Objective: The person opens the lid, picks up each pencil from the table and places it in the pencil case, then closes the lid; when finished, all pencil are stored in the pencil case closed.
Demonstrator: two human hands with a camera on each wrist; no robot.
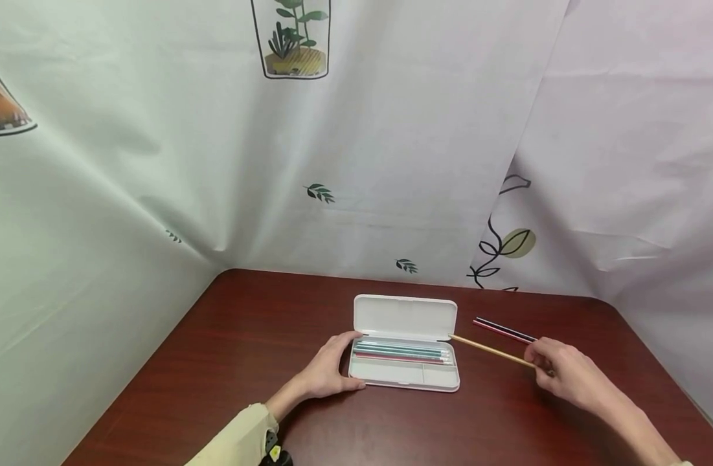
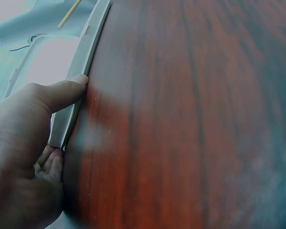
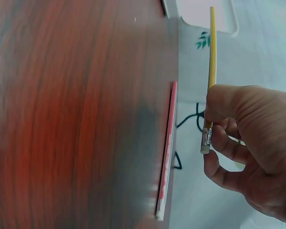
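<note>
A white pencil case lies on the table with its lid raised at the back. Several teal pencils and a red pencil fill its rear compartment. My left hand grips the case's left end, thumb at the front edge and fingers behind, as the left wrist view also shows. Between thumb and fingers my right hand pinches a yellow pencil near its eraser end. The yellow pencil's other end points left, near the case's right hinge.
Just beyond the right hand, a red pencil and a dark pencil lie side by side on the table. The dark red wooden table meets a white printed curtain at its back and sides. The case's front holds two shallow compartments.
</note>
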